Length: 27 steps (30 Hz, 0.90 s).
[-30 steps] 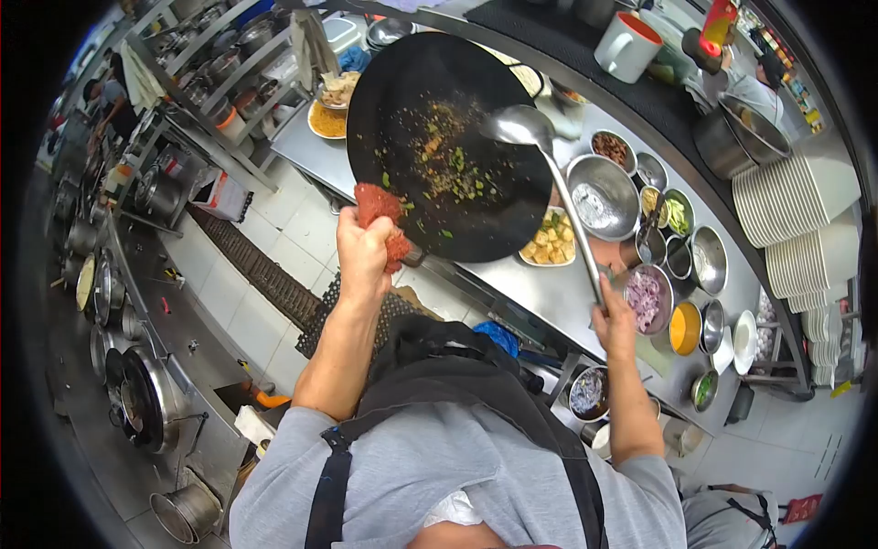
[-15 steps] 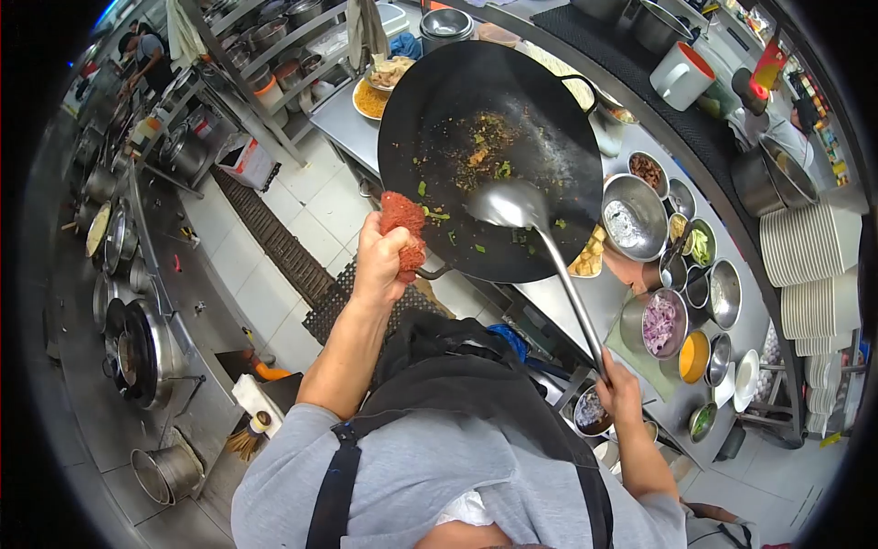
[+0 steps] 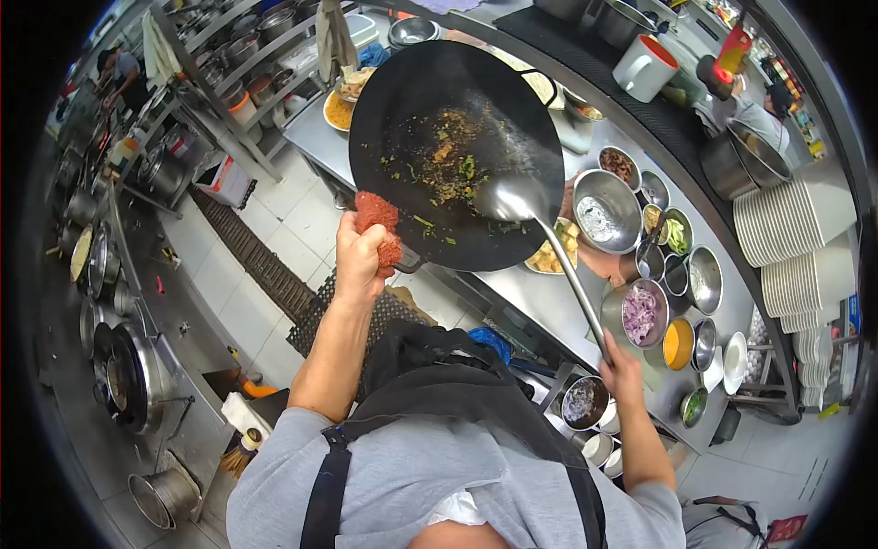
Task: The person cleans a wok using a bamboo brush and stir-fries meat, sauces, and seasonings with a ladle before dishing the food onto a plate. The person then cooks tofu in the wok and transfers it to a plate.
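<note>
My left hand is closed round a red cloth at the near loop handle of a large black wok. The wok is held up and tilted, partly over the steel counter. Brown crumbs and green scraps cling to its inner surface. In my right hand is the end of a long steel ladle, fingers wrapped round the shaft. The ladle's bowl rests in or just above the wok's right part; I cannot tell if it touches. The handle under the cloth is mostly hidden.
On the steel counter stand a bowl of chopped purple onion, a large steel bowl, yellow chunks and orange sauce. Stacked white plates are at right. The stove lies left. Other people are farther off.
The view has shifted a little. The ladle's bowl has moved right across the wok, toward its right edge. Both hands keep their grip.
</note>
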Tool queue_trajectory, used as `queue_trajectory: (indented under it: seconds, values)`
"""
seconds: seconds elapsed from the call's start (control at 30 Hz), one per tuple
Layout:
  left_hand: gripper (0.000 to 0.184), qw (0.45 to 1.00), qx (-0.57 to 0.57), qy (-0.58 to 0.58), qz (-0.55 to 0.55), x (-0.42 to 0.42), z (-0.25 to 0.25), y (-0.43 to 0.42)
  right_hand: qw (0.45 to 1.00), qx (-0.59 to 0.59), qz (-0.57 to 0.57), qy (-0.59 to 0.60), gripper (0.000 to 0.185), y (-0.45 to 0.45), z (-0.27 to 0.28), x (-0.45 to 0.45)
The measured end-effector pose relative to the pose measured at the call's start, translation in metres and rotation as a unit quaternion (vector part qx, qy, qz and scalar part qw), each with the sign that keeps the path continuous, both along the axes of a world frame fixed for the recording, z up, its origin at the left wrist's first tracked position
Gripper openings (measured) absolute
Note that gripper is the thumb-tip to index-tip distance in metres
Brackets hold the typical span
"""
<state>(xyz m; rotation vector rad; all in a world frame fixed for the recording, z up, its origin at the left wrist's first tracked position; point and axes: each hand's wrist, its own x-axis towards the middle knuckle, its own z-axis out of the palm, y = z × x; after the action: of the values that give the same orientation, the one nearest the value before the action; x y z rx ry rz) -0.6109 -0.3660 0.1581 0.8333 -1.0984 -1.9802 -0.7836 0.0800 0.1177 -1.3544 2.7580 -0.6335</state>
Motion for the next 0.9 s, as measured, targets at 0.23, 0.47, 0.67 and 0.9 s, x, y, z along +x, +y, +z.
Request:
queue_trajectory:
  seconds: [0.23, 0.47, 0.67, 0.9]
  values:
    - [0.03, 0.999, -0.02, 0.033, -0.013, -0.001, 0.003, -0.001, 0.999, -0.043, 0.001, -0.011, 0.065, -0.07, -0.029, -0.016]
    - [0.027, 1.0, -0.021, 0.004, 0.023, -0.015, 0.022, 0.009, 0.993, 0.076, -0.043, 0.084, 0.066, 0.097, 0.008, -0.001]
    - [0.029, 0.997, -0.046, -0.013, 0.064, -0.013, 0.025, 0.022, 0.987, 0.084, -0.112, 0.081, 0.065, 0.107, 0.054, 0.013]
    - [0.039, 0.991, 0.004, 0.081, 0.11, 0.082, 0.028, -0.008, 0.993, -0.111, -0.039, 0.009, 0.052, -0.014, 0.012, 0.025]
